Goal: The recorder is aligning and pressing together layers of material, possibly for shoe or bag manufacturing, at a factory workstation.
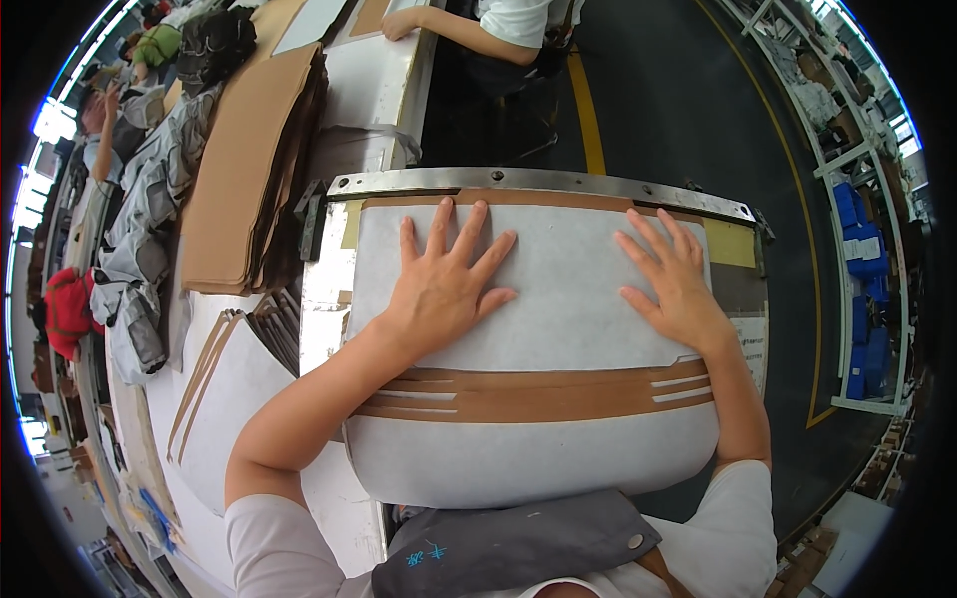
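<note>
A large panel with rounded corners lies before me, its brown base faced with two white sheets point(588, 329). Between the sheets runs a bare brown band point(543, 397) with pale slits at both ends. My left hand point(449, 274) rests flat on the upper white sheet, fingers spread, fingertips close to the far edge. Flat on the same sheet, nearer its right edge, lies my right hand point(673, 284), also with fingers apart. Neither hand grips anything. The panel's far brown edge meets a metal bar point(538, 180) fixed across the table's far side; whether it reaches under the bar is hidden.
Left of me stands a stack of brown boards point(244, 169), with more white-faced panels point(234, 399) below it. Grey cloth point(150, 229) and a black bag point(214, 48) lie farther left. A co-worker point(508, 35) sits beyond the bar. Shelves with blue bins point(864, 249) line the right side.
</note>
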